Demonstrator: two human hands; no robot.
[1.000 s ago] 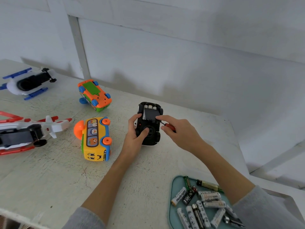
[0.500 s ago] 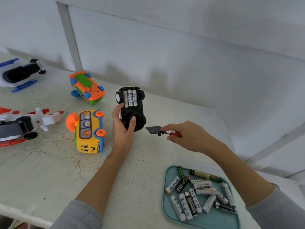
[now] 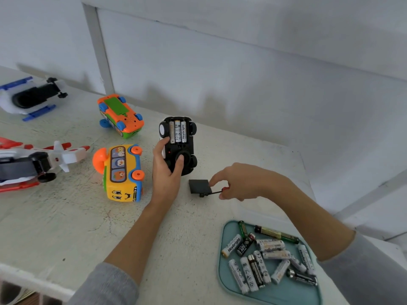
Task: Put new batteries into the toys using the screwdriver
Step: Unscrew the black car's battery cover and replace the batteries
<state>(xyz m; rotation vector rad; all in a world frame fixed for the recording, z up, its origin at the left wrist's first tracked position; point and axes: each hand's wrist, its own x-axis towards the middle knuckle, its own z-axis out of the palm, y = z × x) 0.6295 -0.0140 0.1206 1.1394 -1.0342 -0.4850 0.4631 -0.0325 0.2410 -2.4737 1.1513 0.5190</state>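
- Here, head view, main relation: my left hand grips the upturned black plastic toy car, thumb on its round underside hub; the car lies just beyond and left of my right hand, long axis running away from me.
- Open bay: three white cylindrical batteries sit side by side at the car's far end, parallel to that axis. I judge the left hand nearer them, though it is busy steadying the car.
- Cover: the flat black rectangular battery cover rests on the white painted table, just beside the car's near end, my right forefinger touching its edge.
- Tool: my right hand holds the small red-handled screwdriver; only a sliver of handle and the dark shaft show, the rest hidden in the palm.
- Supply: the teal plastic tray of loose batteries lies near me on the right, closer to the right hand.
- Hard to make out: whether a screw clings to the tip, and whether the seated cells are old or new.
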